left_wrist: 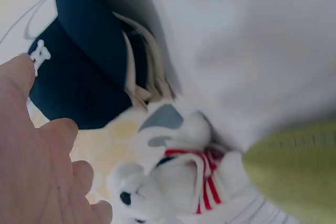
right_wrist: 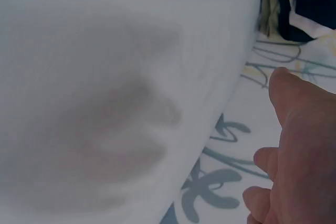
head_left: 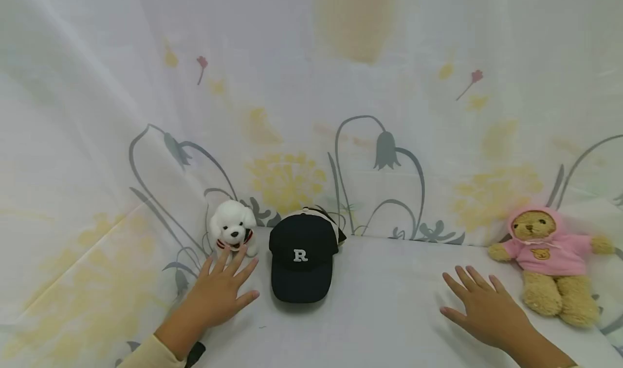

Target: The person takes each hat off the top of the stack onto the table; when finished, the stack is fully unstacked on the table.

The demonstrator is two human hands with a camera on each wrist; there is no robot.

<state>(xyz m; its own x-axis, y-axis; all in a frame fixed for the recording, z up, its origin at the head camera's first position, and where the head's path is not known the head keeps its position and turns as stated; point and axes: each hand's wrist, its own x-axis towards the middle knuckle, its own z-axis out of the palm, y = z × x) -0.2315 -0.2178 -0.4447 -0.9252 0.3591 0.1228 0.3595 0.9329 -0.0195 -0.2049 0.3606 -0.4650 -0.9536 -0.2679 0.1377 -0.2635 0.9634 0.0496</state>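
2 hands [head_left: 220, 291] [head_left: 484, 309] spread near 1 plush dog [head_left: 233, 225] and 1 bear [head_left: 549, 260].

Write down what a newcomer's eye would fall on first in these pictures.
Probably the dark cap with its white R, near the middle of the head view. Next, perhaps, the pink-hooded bear at the far right, then the white dog left of the cap, partly hidden by the left hand.

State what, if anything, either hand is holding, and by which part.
Nothing is held: the left hand, near the white plush dog, and the right hand are spread and empty.
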